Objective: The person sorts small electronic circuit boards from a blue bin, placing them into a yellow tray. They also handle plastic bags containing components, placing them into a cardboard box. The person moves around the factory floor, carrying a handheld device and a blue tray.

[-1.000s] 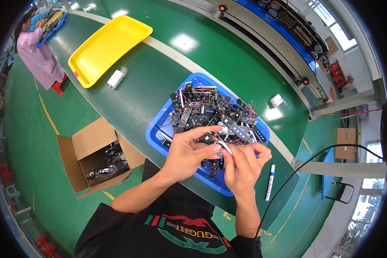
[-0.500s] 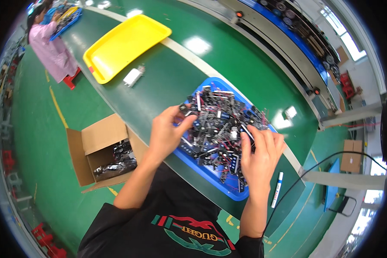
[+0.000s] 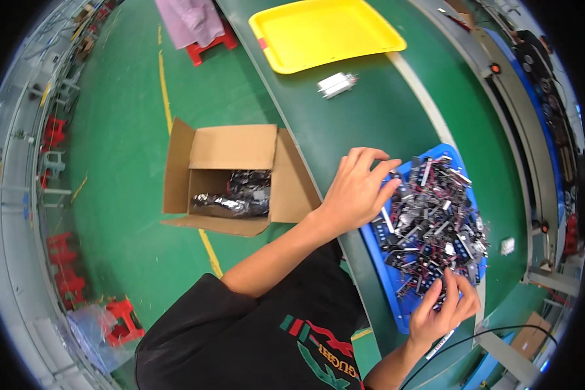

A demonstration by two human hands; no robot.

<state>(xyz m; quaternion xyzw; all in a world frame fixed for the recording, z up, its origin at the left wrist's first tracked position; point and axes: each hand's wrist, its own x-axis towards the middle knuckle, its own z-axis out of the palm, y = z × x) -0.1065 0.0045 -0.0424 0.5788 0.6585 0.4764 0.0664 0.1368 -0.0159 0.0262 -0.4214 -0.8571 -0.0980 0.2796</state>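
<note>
A blue tray (image 3: pixel 385 276) is heaped with small black electronic parts (image 3: pixel 429 218), many with thin red wires and white strips. At its far left edge, my left hand (image 3: pixel 354 192) pinches a small black part (image 3: pixel 395 175) between thumb and fingers. Over the near end of the heap, my right hand (image 3: pixel 443 311) has bent fingers with their tips down among the parts. Whatever lies between those fingertips is too small to make out.
A yellow tray (image 3: pixel 328 36) and a white bundle (image 3: pixel 337 84) lie farther along the green bench (image 3: pixel 318 123). Left of the bench, an open cardboard box (image 3: pixel 234 148) holds silvery-black bags. A marker (image 3: pixel 439 344) and black cable are near my right wrist. A person in pink sits beyond.
The view has turned left, so the bench and trays appear farther right. My left hand still pinches a black part at the tray's edge; my right hand has moved to the heap's near end.
</note>
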